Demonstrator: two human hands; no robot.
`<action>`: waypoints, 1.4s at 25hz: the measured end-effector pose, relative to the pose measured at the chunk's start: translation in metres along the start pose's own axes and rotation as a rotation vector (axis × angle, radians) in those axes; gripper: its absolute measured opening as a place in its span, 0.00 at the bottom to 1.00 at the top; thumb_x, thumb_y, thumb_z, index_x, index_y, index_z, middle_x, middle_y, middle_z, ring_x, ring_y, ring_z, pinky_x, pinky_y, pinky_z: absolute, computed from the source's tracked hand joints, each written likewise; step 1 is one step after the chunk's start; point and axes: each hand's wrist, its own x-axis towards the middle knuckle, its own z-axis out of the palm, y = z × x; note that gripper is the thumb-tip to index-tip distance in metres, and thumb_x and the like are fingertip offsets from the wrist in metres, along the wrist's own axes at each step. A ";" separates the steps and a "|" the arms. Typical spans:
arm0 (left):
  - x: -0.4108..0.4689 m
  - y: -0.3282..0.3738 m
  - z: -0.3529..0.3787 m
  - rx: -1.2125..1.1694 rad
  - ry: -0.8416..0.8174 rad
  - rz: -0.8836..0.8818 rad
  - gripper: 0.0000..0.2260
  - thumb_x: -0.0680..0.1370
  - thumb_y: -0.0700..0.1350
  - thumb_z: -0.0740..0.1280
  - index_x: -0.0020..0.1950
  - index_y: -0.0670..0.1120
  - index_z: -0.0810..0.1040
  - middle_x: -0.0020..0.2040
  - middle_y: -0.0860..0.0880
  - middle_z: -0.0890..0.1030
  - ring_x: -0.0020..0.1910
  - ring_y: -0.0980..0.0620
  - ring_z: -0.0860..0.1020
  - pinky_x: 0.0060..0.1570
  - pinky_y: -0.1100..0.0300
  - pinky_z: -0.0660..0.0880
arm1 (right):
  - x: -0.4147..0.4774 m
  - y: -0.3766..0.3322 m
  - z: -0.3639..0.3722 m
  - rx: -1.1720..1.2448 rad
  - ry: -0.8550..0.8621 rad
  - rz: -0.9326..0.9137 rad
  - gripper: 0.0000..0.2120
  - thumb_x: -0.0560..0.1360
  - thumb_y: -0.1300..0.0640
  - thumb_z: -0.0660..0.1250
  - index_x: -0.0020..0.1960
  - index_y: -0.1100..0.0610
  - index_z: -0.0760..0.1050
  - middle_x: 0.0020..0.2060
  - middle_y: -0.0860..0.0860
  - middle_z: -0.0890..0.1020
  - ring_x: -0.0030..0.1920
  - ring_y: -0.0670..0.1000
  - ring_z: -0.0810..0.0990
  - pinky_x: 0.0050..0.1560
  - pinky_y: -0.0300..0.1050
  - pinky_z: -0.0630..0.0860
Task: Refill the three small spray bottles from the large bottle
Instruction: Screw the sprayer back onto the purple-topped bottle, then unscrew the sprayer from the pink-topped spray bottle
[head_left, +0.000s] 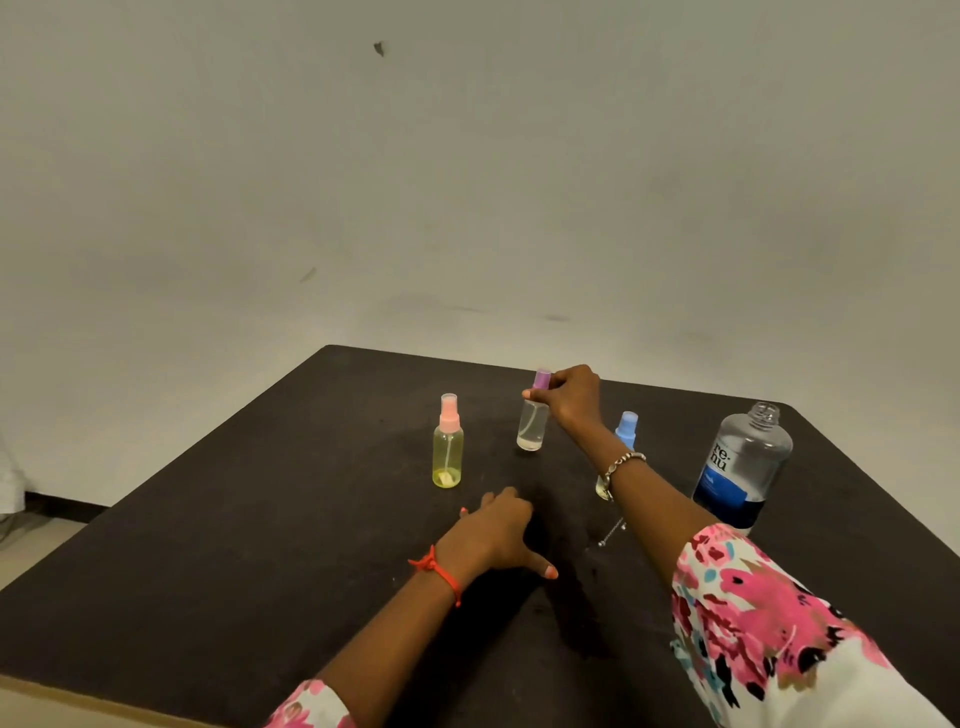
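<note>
Three small spray bottles stand on the dark table (260, 571). The yellow bottle with a pink cap (448, 447) is on the left. A clear bottle with a purple cap (533, 423) stands in the middle, and my right hand (569, 396) grips its neck and cap from the right. The bottle with a blue cap (627, 428) is partly hidden behind my right forearm. The large clear bottle (743, 465) with a blue label stands uncapped at the right. My left hand (496, 530) rests flat on the table, fingers spread, holding nothing.
A plain pale wall rises behind the table. The table's far edge runs just behind the bottles, and its right corner lies beside the large bottle. A small metal chain (613, 531) hangs from my right wrist near the tabletop.
</note>
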 end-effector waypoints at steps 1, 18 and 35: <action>0.000 0.000 0.000 0.001 0.002 0.006 0.34 0.69 0.55 0.71 0.69 0.40 0.65 0.70 0.43 0.62 0.71 0.42 0.60 0.69 0.38 0.61 | 0.003 0.002 0.003 -0.004 -0.004 0.000 0.13 0.66 0.61 0.75 0.43 0.70 0.79 0.41 0.65 0.82 0.33 0.48 0.74 0.28 0.32 0.65; -0.009 -0.004 0.013 0.110 -0.115 -0.004 0.35 0.77 0.58 0.57 0.75 0.46 0.42 0.77 0.45 0.38 0.75 0.42 0.36 0.71 0.39 0.39 | -0.030 -0.012 0.032 0.160 -0.132 -0.299 0.21 0.69 0.66 0.67 0.60 0.60 0.67 0.52 0.57 0.71 0.49 0.51 0.71 0.48 0.45 0.73; -0.053 -0.033 -0.070 -1.035 0.662 0.160 0.21 0.75 0.40 0.66 0.67 0.42 0.68 0.57 0.52 0.74 0.58 0.55 0.74 0.56 0.63 0.71 | -0.088 -0.034 0.003 0.319 -0.676 -0.094 0.14 0.68 0.63 0.72 0.52 0.53 0.77 0.49 0.52 0.82 0.52 0.52 0.81 0.47 0.45 0.81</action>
